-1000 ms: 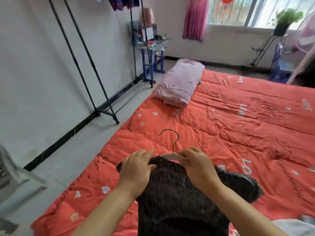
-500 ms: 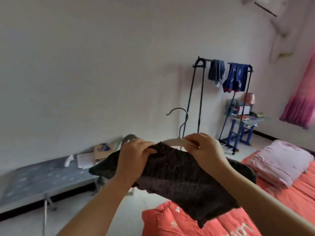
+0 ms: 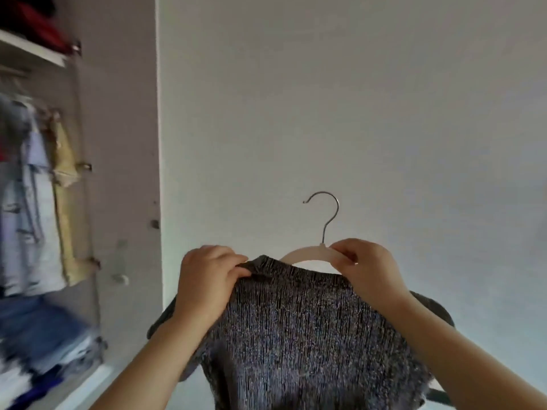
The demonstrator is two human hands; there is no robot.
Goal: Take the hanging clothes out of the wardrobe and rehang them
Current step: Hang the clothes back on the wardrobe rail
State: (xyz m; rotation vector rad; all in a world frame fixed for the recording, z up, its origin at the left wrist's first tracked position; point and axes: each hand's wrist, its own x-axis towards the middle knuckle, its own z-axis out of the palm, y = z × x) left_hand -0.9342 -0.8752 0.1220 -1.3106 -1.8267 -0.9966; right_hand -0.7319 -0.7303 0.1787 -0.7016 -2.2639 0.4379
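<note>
A dark grey knitted top [image 3: 299,327] hangs on a pale wooden hanger [image 3: 310,253] with a metal hook [image 3: 327,214], held up in front of a white wall. My left hand [image 3: 207,279] grips the top's left shoulder at the neckline. My right hand [image 3: 367,270] pinches the hanger's right arm together with the knit. The open wardrobe [image 3: 118,143] stands at the left, with several garments [image 3: 32,202] hanging inside, blurred.
A wardrobe shelf [image 3: 29,51] holds dark and red folded items at top left. Folded blue and white clothes [image 3: 38,350] are stacked in the wardrobe's lower part. A dark object [image 3: 438,395] shows at the lower right behind the top.
I have lifted the top and hanger off the red bed and turned left; the view went from the bed, past the clothes rack, to the wardrobe. Both hands kept their hold.
</note>
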